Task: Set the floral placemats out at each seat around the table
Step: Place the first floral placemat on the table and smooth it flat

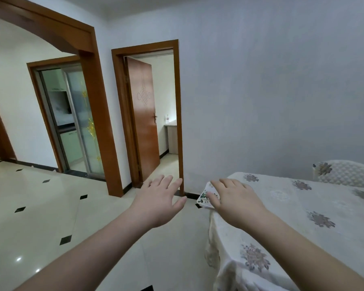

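Right hand: your right hand (pixel 235 203) reaches forward over the near corner of the table, palm down, fingers fairly straight and lying on the placemats; whether the thumb curls under their edge, you cannot tell.
Left hand: your left hand (pixel 160 201) hangs in the air over the floor, just left of the table corner, fingers spread and relaxed, holding nothing and touching nothing.
Floral placemats: the floral placemats (pixel 206 196) sit as a small white stack with a green leaf print at the table's far left corner, sticking out a little past the edge; your right hand covers most of them, so their count is not readable.
Table: the table (pixel 292 206) fills the lower right, draped in a cream tablecloth (pixel 240 259) with grey-purple flower motifs, the cloth hanging down at the near corner.
Chair: a chair back (pixel 345 172) in a quilted pale cover rises behind the far side of the table, against the wall.
Floor: glossy cream tiles (pixel 40 217) with small black diamond insets spread to your left.
Doorways: straight ahead a brown wooden door (pixel 144 118) stands open inward; further left is a sliding glass door (pixel 80 127).
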A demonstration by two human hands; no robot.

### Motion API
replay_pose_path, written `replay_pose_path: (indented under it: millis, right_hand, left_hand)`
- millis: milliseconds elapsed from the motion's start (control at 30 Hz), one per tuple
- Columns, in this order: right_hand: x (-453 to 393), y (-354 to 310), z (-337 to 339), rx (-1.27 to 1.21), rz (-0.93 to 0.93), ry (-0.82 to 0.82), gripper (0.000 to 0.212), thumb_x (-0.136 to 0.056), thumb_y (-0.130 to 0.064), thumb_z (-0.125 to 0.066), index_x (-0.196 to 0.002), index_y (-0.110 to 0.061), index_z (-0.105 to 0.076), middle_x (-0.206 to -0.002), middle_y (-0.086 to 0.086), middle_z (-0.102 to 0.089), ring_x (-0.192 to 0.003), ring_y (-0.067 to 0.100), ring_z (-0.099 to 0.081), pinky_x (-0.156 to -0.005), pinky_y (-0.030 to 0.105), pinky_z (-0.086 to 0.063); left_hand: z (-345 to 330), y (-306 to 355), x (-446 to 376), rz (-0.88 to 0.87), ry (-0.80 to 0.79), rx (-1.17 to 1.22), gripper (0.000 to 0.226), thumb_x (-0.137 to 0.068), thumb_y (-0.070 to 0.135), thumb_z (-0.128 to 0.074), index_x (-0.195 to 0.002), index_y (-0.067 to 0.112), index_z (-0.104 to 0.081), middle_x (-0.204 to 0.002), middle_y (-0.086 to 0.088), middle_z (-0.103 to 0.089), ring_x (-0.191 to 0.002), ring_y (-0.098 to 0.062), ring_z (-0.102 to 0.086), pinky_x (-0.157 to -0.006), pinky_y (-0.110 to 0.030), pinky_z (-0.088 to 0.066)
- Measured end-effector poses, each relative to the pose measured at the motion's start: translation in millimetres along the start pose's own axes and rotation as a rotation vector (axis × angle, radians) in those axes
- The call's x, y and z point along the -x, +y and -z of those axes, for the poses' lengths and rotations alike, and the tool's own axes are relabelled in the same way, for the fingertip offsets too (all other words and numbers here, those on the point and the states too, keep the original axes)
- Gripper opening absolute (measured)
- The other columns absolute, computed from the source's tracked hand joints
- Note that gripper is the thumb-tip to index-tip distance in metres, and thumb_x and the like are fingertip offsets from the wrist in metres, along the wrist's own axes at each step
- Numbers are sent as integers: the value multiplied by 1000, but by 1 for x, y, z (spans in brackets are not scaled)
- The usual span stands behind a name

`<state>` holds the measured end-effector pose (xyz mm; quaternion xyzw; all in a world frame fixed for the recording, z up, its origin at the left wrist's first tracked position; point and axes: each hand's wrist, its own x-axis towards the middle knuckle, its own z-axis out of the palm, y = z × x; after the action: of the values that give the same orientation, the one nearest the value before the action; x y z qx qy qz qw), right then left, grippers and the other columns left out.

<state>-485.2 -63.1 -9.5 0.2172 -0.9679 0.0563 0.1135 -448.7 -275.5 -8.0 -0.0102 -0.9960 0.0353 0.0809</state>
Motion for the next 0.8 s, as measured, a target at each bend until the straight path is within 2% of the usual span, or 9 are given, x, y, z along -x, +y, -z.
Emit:
replay_pose_path:
  millis: [167, 367, 633, 800]
  right_hand:
    - [-55, 12, -25, 121, 3, 41, 52, -102, -52, -22, -145, -26, -35, -145, 0, -44, -137, 21, -36, -110, 38, -26]
    - [-122, 11, -52, 86, -1, 56, 53, -102, -51, -24, -148, -25, -32, -150, 1, -41, -140, 23, -33, -111, 39, -24]
    - [-227, -13, -106, 86, 19, 15, 55, -102, -51, -25, -150, -24, -29, -155, 3, -35, -143, 23, -29, -115, 40, -24]
    - [-302, -36, -127, 87, 2, 10, 53, -103, -40, -25, -153, -22, -23, -159, 6, -28, -147, 23, -25, -118, 41, -21]
  left_hand:
    - [-28, -5, -47, 17, -8, -9, 65, -99, 64, -15, -158, 37, -7, -168, 2, -10, -154, -20, -4, -123, -45, -6]
    - [-45, -35, -110, 33, 27, -9, 65, -99, 64, -14, -158, 37, -7, -168, 2, -10, -155, -22, -3, -124, -47, -6]
    - [-83, -100, -207, 27, 50, 33, 67, -98, 66, -14, -158, 37, -9, -168, 2, -11, -155, -21, -3, -123, -44, -5]
    - [-101, -150, -260, -23, 54, 47, 66, -100, 64, -14, -159, 35, -8, -168, 1, -10, -155, -21, -2, -123, -43, -4]
